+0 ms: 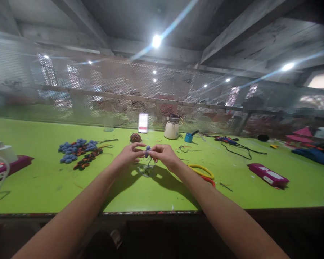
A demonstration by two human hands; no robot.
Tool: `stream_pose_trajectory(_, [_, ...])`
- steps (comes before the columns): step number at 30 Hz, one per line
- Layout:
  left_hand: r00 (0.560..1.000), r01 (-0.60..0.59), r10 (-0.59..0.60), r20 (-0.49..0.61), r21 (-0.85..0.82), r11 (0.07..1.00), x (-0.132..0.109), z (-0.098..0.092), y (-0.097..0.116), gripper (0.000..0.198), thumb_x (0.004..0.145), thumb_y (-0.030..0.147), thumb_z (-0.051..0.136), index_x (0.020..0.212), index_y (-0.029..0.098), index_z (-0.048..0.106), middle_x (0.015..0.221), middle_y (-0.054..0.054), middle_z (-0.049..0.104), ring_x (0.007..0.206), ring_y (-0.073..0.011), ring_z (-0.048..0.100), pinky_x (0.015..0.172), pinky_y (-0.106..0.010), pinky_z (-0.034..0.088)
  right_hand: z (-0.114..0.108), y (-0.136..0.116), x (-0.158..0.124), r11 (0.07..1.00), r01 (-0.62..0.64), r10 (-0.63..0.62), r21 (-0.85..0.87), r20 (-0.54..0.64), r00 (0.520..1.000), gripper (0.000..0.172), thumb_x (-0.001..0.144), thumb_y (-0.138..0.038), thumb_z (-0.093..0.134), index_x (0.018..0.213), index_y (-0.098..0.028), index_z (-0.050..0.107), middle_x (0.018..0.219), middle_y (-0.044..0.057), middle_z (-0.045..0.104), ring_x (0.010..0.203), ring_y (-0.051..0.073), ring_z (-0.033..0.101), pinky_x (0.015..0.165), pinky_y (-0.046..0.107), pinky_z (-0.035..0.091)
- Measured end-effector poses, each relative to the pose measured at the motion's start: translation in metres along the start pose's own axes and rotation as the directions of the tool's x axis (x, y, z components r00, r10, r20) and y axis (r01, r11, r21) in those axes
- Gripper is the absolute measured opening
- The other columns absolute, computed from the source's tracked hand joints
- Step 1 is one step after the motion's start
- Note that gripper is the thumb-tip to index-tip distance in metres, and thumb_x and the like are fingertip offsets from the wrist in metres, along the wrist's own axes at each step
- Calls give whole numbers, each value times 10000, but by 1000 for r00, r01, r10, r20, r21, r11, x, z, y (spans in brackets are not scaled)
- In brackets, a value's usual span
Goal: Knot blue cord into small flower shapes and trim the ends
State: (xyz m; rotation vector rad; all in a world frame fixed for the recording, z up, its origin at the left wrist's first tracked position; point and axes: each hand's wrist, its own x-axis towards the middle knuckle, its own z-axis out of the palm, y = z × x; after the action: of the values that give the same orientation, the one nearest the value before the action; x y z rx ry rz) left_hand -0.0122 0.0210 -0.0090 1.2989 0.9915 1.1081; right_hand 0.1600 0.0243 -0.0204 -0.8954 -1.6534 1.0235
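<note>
A small blue yarn piece (148, 148) is pinched by the fingers of the left hand (129, 154) and right hand (164, 154) above the tabletop (156, 200). Fine yarn handwork seems under way — next, steady tension on the trailing strand (149, 160) is probably needed.

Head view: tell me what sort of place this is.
Probably a handcraft workshop: blue flower-shaped pieces and a multicoloured ball of yarn lie on a long green worktable.
</note>
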Motion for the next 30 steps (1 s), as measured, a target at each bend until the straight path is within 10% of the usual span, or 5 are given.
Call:
stream_pose_trajectory(7, [990, 14, 2, 144, -116, 993, 0, 1, -3, 221, 728, 245, 719, 886, 95, 684, 826, -98, 681, 657, -113, 620, 573, -202, 452, 5, -4, -1, 950, 150, -173, -275, -60, 983, 170, 698, -276, 646, 632, -136, 576, 572, -13, 541, 522, 92, 441, 516, 233, 351])
stream_pose_trajectory(18, [999, 25, -17, 38, -220, 975, 9, 2, -13, 122, 671, 107, 751, 755, 63, 675, 754, -102, 681, 639, -108, 629, 596, -179, 503, 17, 7, -1, 895, 194, -224, -401, -29, 974, 59, 726, -185, 642, 726, -144, 685, 663, 17, 631, 612, 118, 524, 594, 236, 403])
stream_pose_trajectory(30, [998, 59, -53, 30, -245, 968, 13, -1, -15, 206, 641, 165, 764, 806, 48, 722, 715, -118, 675, 601, -118, 566, 436, -170, 397, -20, -8, 7, 973, -177, 151, 149, 168, 974, 203, 638, -283, 738, 685, -129, 614, 750, 43, 649, 713, 128, 600, 711, 284, 484])
